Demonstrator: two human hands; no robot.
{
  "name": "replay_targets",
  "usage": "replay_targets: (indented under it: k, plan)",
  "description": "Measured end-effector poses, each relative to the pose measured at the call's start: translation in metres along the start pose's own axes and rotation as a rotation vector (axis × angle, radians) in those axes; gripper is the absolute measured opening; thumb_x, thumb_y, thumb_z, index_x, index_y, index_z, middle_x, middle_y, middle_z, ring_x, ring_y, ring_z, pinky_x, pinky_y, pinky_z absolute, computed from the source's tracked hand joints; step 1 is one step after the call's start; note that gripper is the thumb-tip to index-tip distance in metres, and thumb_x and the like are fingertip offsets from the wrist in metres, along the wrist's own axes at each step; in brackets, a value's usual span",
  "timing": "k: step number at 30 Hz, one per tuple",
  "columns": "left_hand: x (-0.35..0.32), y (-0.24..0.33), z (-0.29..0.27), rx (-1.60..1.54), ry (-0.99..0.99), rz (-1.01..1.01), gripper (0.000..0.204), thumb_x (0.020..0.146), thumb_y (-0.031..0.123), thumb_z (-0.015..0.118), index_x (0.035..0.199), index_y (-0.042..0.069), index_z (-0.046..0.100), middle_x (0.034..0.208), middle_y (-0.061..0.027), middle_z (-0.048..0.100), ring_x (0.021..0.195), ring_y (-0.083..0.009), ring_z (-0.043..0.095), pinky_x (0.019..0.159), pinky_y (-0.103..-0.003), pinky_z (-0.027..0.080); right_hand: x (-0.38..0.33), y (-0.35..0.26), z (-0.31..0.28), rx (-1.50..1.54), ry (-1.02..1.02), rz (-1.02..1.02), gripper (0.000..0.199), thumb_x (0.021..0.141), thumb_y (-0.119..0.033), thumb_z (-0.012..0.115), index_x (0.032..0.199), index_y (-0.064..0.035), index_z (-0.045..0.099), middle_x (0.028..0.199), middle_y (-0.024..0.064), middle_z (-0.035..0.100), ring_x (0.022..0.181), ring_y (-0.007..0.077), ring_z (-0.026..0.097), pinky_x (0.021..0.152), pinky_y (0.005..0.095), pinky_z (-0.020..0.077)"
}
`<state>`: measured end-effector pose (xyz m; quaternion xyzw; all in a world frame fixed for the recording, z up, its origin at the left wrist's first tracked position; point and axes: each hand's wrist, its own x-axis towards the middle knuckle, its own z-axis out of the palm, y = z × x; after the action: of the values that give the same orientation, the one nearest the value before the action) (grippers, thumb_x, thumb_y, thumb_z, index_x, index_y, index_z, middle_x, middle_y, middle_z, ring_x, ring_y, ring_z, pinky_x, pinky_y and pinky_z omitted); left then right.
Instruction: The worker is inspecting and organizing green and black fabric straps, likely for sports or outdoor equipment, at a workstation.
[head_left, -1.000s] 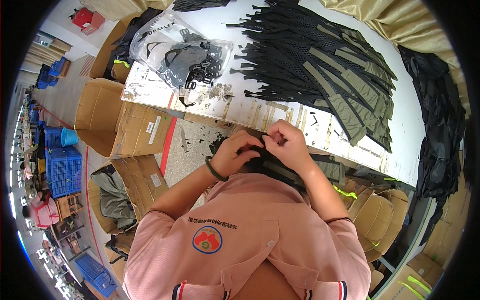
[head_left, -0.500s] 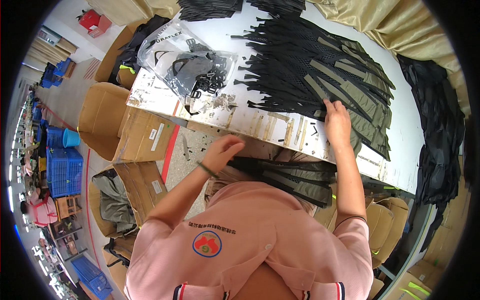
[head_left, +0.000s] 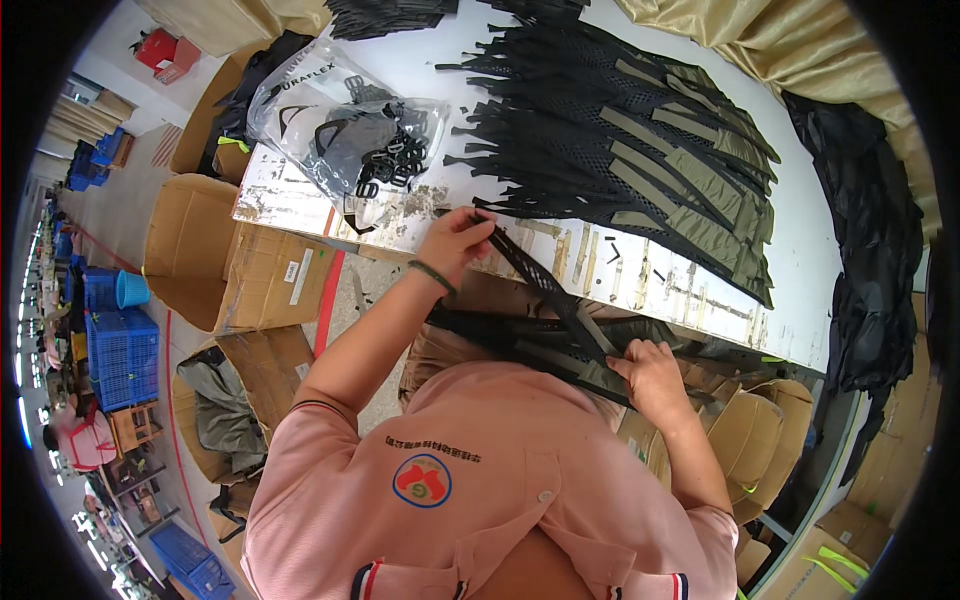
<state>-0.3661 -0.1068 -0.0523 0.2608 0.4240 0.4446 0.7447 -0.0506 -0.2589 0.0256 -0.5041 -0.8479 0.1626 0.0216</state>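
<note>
The left hand (head_left: pixel 460 240) pinches one end of a black strap (head_left: pixel 546 282) by the near edge of the counter (head_left: pixel 800 290); the right hand (head_left: pixel 648 378) grips it lower down, so it slants between them. Other straps (head_left: pixel 490 333) lie across the lap, and a pile (head_left: pixel 600 135) spreads over the counter, right of a clear bag (head_left: pixel 300 105)

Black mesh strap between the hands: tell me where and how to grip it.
Pinch the strap mid-span, probably from above: the left hand pinches it near its narrow end, the right hand holds it farther along, and the stretch between looks straight and uncovered.
</note>
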Motion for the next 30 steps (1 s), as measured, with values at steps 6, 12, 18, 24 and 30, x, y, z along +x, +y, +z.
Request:
replay_targets:
  k: [6, 12, 18, 24, 30]
  plan:
    - [-0.032, -0.001, -0.01, 0.084, 0.042, 0.097, 0.007, 0.084, 0.004, 0.063, 0.089, 0.005, 0.059, 0.077, -0.0028, 0.06, 0.061, -0.0107, 0.057, 0.056, -0.021, 0.047, 0.051, -0.01, 0.008, 0.302, 0.035, 0.056, 0.025, 0.077, -0.016, 0.068, 0.1, -0.007, 0.065, 0.092, 0.0111, 0.059, 0.092, 0.029, 0.056, 0.078, 0.0389, 0.0421]
    - [-0.047, 0.0, 0.009, 0.291, -0.097, 0.131, 0.008, 0.084, 0.005, 0.064, 0.087, 0.005, 0.057, 0.074, -0.001, 0.061, 0.063, -0.0078, 0.058, 0.054, -0.021, 0.047, 0.152, -0.058, 0.051, 1.06, 0.155, 0.125, 0.017, 0.087, -0.013, 0.059, 0.098, 0.0005, 0.058, 0.082, 0.0137, 0.063, 0.072, 0.0244, 0.062, 0.066, 0.0322, 0.0489]
    - [0.01, 0.053, -0.051, 1.167, 0.356, 0.674, 0.019, 0.079, 0.015, 0.071, 0.088, 0.004, 0.058, 0.087, -0.0069, 0.061, 0.071, -0.0144, 0.06, 0.058, -0.028, 0.048, 0.159, -0.073, 0.062, 1.089, 0.163, 0.069, 0.013, 0.086, -0.008, 0.057, 0.094, 0.0028, 0.059, 0.078, 0.0138, 0.061, 0.064, 0.0226, 0.061, 0.059, 0.0302, 0.0477]
    - [0.044, 0.076, -0.07, 1.527, 0.478, 0.584, 0.032, 0.073, 0.026, 0.075, 0.089, 0.004, 0.058, 0.094, -0.0172, 0.058, 0.088, -0.0362, 0.058, 0.076, -0.042, 0.047, 0.158, -0.078, 0.068, 0.963, 0.138, -0.036, 0.016, 0.084, -0.009, 0.061, 0.095, 0.0014, 0.063, 0.082, 0.0136, 0.06, 0.072, 0.028, 0.059, 0.066, 0.0335, 0.0466]
    - [0.048, 0.084, -0.071, 1.496, 0.368, 0.479, 0.03, 0.071, 0.024, 0.076, 0.081, 0.002, 0.057, 0.084, -0.0162, 0.06, 0.078, -0.0329, 0.059, 0.07, -0.04, 0.047, 0.154, -0.076, 0.059, 0.947, 0.124, -0.032, 0.016, 0.082, -0.012, 0.063, 0.094, -0.0008, 0.064, 0.084, 0.0137, 0.06, 0.078, 0.0312, 0.059, 0.069, 0.0357, 0.0466]
